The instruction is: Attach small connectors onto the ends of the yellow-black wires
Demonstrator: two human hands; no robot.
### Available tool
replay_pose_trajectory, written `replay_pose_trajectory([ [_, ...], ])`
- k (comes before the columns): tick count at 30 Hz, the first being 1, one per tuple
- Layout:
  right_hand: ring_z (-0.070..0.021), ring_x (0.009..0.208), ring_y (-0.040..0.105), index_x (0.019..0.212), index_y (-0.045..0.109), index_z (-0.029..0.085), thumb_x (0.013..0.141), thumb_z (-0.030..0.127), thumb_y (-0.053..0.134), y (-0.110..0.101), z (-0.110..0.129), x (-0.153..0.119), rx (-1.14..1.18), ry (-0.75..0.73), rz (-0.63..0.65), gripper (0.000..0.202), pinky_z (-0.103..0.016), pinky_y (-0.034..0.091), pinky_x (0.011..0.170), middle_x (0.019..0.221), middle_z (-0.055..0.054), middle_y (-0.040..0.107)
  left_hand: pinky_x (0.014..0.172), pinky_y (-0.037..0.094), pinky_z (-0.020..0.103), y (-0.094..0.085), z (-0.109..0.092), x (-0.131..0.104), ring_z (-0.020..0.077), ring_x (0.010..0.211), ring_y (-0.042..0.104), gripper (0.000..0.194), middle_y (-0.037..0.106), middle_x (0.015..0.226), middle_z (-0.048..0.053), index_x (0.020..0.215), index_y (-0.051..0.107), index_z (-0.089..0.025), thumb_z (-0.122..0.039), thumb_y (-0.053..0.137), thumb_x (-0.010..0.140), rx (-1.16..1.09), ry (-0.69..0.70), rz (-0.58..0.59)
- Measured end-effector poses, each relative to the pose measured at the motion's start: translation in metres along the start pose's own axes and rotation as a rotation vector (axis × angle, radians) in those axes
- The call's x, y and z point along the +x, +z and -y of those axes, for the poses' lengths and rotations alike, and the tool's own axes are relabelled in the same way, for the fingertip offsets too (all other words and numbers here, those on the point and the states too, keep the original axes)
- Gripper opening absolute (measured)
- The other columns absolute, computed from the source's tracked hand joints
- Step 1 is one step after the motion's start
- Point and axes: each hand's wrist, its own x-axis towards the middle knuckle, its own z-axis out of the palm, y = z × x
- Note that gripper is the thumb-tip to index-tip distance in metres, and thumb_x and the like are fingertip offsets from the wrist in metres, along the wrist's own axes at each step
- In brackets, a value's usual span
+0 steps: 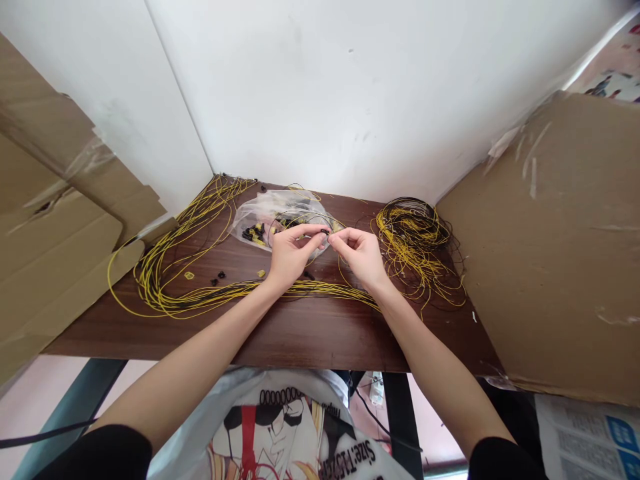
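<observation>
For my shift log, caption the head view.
Left hand and right hand meet at a small black part beside a clear bag, coiled yellow-and-black wires at right.

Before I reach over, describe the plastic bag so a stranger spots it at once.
Find the brown tabletop below the white wall. Between the looped wires at left and coiled wires at right lies the bag, partly hidden by the left hand. Unlike them, it is translucent, with small black and yellow pieces inside.

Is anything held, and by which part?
The left hand pinches a small black piece; which part, and whether the right hand holds anything, I can't tell.
</observation>
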Motion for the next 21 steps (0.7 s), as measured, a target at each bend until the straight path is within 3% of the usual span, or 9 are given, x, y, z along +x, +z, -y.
replay_pose_trajectory([
  [11, -0.0067, 0.05, 0.041, 0.068, 0.065, 0.016, 0.074, 0.037, 0.066, 0.0001, 0.0035, -0.0006, 0.071, -0.012, 0.033, 0.022, -0.022, 0.033, 0.05, 0.058, 0.002, 0.057, 0.066, 0.054, 0.026, -0.001, -0.0004, 0.0001, 0.0114, 0.06, 0.062, 0.017, 0.072, 0.08, 0.004, 0.084, 0.074, -0.014, -0.023, 0.069, 0.072, 0.001, 0.0, 0.033],
  [21, -0.0087, 0.055, 0.048, 0.075, 0.065, 0.016, 0.066, 0.036, 0.072, -0.0007, 0.0075, 0.001, 0.142, 0.048, 0.02, 0.023, -0.024, 0.04, 0.055, 0.064, 0.001, 0.061, 0.065, 0.055, 0.025, -0.0011, 0.0019, 0.0015, 0.0117, 0.061, 0.064, 0.016, 0.073, 0.084, 0.005, 0.085, 0.074, -0.014, -0.022, 0.069, 0.072, 0.006, 0.03, 0.005],
])
